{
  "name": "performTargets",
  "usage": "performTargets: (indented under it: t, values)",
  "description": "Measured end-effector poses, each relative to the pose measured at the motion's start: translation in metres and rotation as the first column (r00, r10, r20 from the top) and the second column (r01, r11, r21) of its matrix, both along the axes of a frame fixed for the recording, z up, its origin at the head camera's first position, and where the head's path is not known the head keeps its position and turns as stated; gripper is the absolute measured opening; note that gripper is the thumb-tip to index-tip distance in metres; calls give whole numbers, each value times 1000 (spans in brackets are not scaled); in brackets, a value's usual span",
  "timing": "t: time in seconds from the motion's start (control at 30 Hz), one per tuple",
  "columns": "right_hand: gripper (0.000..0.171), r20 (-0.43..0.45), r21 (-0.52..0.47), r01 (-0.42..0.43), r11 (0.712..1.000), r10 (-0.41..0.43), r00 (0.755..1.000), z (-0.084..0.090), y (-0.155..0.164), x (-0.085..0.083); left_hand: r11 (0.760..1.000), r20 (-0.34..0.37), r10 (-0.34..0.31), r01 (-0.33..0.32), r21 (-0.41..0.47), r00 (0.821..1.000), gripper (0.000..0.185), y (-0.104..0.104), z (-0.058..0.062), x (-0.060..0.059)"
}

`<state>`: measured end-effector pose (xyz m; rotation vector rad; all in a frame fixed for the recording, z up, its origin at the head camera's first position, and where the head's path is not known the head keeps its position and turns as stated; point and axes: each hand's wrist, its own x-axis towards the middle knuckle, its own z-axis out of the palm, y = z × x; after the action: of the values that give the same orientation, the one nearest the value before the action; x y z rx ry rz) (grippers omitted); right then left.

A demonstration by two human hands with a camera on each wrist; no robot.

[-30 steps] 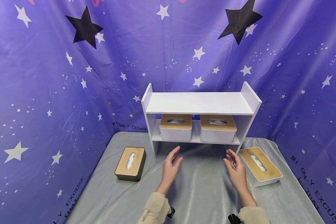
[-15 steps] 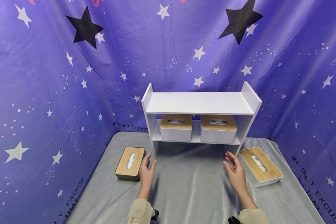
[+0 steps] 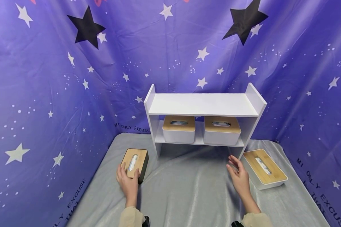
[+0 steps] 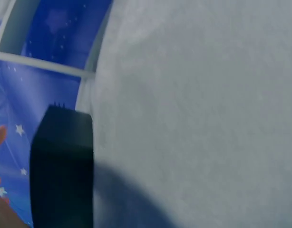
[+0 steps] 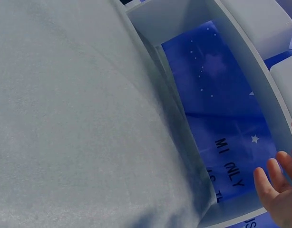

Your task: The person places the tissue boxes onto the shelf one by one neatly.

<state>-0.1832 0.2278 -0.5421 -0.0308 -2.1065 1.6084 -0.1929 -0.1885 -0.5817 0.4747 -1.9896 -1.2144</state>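
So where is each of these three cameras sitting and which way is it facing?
Head: worn on the head, looking forward and down at the white shelf; left hand holds the dark tissue box, right hand is open.
Left wrist: low over the grey cloth, facing the dark tissue box; fingertips at the edge.
Right wrist: facing the shelf base; right hand shows.
Shared: head and left wrist both show the dark box.

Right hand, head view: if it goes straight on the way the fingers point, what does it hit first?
Probably the white shelf: the right hand is open, fingers aimed up at its lower right leg. The white tissue box lies just to its right, out of line. Depth is unclear.
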Motion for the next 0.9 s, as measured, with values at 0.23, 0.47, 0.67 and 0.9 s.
performTargets:
  t: [0.23, 0.47, 0.67, 0.9]
  values:
    - [44, -13, -13, -9, 1000, 9, 1000, 1, 0, 2, 998, 193, 17, -28, 55, 981, 123, -8, -9, 7]
    - [45, 5, 6, -24, 1000, 24, 1000, -1, 1, 3, 995, 273, -58, 34, 92, 960, 139, -11, -18, 6]
    - [47, 23, 15, -17, 1000, 17, 1000, -2, 2, 2, 993, 304, -88, 61, 98, 949, 142, -14, -22, 7]
    - [46, 23, 29, -15, 999, 15, 1000, -1, 1, 3, 997, 313, -64, 46, 65, 948, 137, -23, -22, 7]
